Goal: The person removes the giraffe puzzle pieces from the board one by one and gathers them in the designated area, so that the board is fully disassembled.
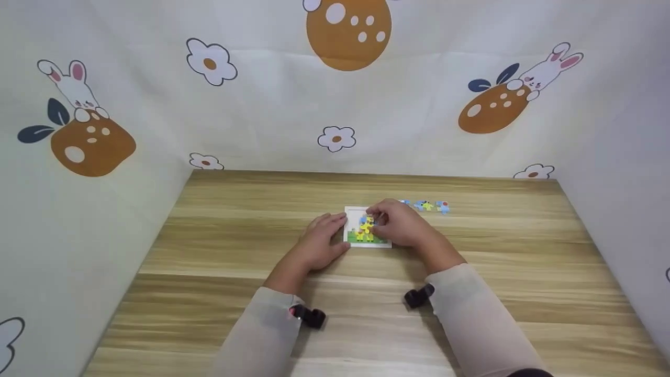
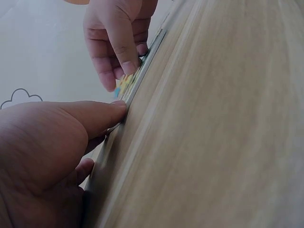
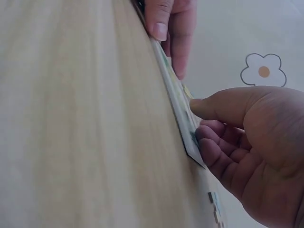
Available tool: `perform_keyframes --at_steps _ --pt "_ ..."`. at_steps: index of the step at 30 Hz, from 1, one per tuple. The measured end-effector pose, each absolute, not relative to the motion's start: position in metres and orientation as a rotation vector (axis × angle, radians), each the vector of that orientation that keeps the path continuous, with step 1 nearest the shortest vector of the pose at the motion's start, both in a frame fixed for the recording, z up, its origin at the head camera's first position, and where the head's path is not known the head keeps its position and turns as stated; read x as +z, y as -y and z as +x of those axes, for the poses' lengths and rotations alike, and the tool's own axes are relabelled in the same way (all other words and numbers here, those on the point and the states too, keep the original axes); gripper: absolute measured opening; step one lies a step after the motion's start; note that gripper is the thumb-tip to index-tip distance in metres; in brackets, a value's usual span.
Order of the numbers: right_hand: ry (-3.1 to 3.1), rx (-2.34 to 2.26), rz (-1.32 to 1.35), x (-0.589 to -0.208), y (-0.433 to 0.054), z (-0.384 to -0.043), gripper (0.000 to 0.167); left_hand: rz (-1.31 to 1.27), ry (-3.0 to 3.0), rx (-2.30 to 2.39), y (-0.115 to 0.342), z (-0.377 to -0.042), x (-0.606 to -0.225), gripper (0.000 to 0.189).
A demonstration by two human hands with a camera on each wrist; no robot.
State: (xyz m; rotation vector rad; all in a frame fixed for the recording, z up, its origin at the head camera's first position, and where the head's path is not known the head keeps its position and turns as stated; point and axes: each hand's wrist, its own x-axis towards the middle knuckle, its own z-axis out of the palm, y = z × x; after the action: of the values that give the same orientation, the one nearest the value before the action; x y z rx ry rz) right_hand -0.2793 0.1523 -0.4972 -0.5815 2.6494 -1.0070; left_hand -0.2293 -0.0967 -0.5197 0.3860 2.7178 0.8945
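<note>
A small white-rimmed jigsaw puzzle tray (image 1: 368, 246) lies on the table between both hands. Green, yellow and blue pieces fill its lower and middle part, while pale backing shows at its upper left. My left hand (image 1: 320, 243) rests along the left side, its fingers extended and its thumb (image 2: 111, 111) on the rim. Over the tray's right half, my right hand (image 1: 403, 224) pinches a yellow and blue puzzle piece (image 2: 123, 85) between thumb and fingers, close to the other pieces. The fingers partly hide this piece in the head view.
Several loose puzzle pieces (image 1: 443, 206) lie in a row beyond the right hand, some overlapped by it. The wood-grain table (image 1: 235, 230) meets a patterned cloth backdrop (image 1: 272, 131) at its far edge. Black cameras (image 1: 417, 297) are worn on both wrists.
</note>
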Motion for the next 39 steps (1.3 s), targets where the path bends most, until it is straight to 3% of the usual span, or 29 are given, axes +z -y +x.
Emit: perform_keyframes --at_steps 26,39 --pt "-2.632 -1.166 -0.259 -0.487 -0.275 -0.289 0.046 0.393 -2.725 0.886 0.097 -0.23 -0.523 0.069" --pt "-2.626 -1.147 -0.333 -0.507 -0.291 -0.294 0.043 0.434 -2.746 0.87 0.098 -0.229 -0.523 0.068"
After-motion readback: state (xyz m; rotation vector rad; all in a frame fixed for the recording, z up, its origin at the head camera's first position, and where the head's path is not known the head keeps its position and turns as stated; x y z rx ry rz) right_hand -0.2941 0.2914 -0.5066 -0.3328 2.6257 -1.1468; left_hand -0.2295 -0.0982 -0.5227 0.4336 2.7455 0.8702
